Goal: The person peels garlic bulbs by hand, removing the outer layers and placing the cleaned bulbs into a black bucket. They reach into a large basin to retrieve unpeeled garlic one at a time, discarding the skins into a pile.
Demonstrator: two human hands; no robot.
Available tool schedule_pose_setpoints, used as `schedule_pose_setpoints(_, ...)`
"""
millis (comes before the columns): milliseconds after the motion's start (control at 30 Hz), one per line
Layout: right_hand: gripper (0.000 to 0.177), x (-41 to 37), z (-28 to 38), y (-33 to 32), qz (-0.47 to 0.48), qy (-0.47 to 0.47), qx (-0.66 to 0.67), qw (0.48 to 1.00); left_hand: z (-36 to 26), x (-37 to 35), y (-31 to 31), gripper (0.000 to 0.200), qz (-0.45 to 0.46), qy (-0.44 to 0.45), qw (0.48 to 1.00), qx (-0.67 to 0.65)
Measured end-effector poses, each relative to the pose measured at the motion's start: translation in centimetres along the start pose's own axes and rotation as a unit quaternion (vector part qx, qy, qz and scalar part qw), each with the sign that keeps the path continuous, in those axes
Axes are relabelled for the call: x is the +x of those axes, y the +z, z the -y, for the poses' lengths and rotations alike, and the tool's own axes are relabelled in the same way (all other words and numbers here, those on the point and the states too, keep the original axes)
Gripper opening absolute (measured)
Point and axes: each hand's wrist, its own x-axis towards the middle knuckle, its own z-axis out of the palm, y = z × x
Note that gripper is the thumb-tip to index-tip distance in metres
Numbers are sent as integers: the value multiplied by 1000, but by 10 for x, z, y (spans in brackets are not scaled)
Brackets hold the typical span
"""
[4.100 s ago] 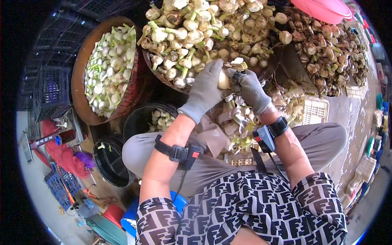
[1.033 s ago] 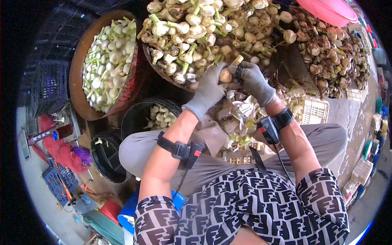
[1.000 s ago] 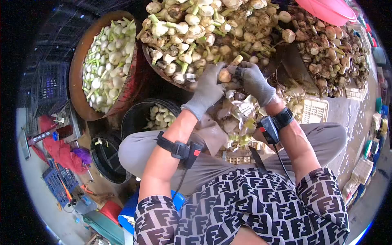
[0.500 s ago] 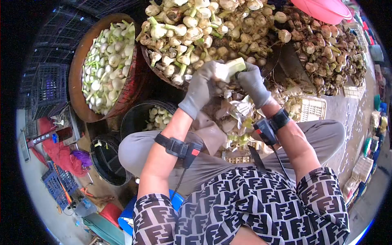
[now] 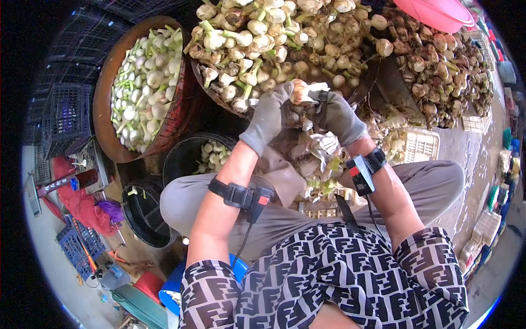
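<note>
Both my hands wear grey gloves and meet at a garlic bulb above my lap. My left hand is closed, its fingertips pinching the bulb's left side. My right hand is closed at the bulb's right, where a pale stem or strip of skin juts out; the glove partly hides it. Loose peeled skins lie in a heap just below my hands. Directly beyond is a wide round container heaped with garlic bulbs that still have short stems.
On the left, a rusty round tub holds cleaned white garlic. Black buckets stand by my left knee, one with bulbs inside. Dirty garlic is piled at the right under a pink basin. A cream crate lies near my right knee.
The thick pale garlic stem seen between my hands before is gone from view. A browner bulb with ragged white skin shows there now. My right hand has shifted slightly down and turned.
</note>
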Motion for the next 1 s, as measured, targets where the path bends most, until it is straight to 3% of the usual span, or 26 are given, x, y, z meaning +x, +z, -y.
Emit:
schedule_pose_setpoints(33, 18, 1, 0, 0, -12, 15, -39, 999, -3, -1, 4, 30, -12, 82, 994, 77)
schedule_pose_setpoints(133, 19, -3, -1, 5, -16, -55, -79, 995, -20, -9, 8, 32, 10, 39, 978, 206)
schedule_pose_setpoints(200, 18, 2, -7, 3, -29, -149, -127, 980, -23, -14, 16, 29, -23, 88, 957, 275)
schedule_pose_setpoints(233, 18, 3, -7, 4, -44, -131, -105, 985, -23, -15, 19, 27, -41, 111, 944, 307)
schedule_pose_setpoints(267, 18, 3, -3, 7, -59, -113, -81, 989, -12, -11, 15, 26, -51, 122, 956, 261)
schedule_pose_setpoints(333, 20, 3, 10, 14, -104, 54, 60, 991, 17, 0, 3, 27, -72, 142, 973, 165)
schedule_pose_setpoints(433, 20, -7, 32, 24, -93, 115, -137, 980, -10, -6, 10, 36, -112, -110, 981, 111)
schedule_pose_setpoints(467, 19, -8, 31, 21, -78, 99, -145, 981, -3, -2, 6, 44, -109, -145, 982, 51)
schedule_pose_setpoints(567, 20, -9, 28, 25, -88, 40, -140, 985, -15, -5, 14, 43, -91, -131, 984, -76)
schedule_pose_setpoints(667, 21, -7, 17, 24, -119, -9, -155, 981, -27, -13, 15, 43, -79, -71, 993, 57)
schedule_pose_setpoints(700, 22, -8, 15, 22, -122, 16, -138, 983, -26, -13, 15, 43, -78, -19, 980, 183)
schedule_pose_setpoints(767, 23, -13, 20, 24, -130, 67, -102, 984, -13, -8, 14, 44, -69, 83, 899, 425)
schedule_pose_setpoints(833, 24, -18, 24, 25, -105, 69, -74, 989, 26, 8, -3, 42, -74, 109, 953, 271)
schedule_pose_setpoints(900, 23, -21, 23, 24, -81, 68, -5, 994, -15, -10, 16, 45, -71, 15, 950, 303)
schedule_pose_setpoints(967, 22, -25, 22, 21, -55, 64, 103, 991, -11, -4, 6, 46, -39, -94, 993, 57)
schedule_pose_setpoints(1000, 17, -28, 22, 21, -31, 34, 136, 990, -8, -3, 2, 46, -23, -146, 987, -70)
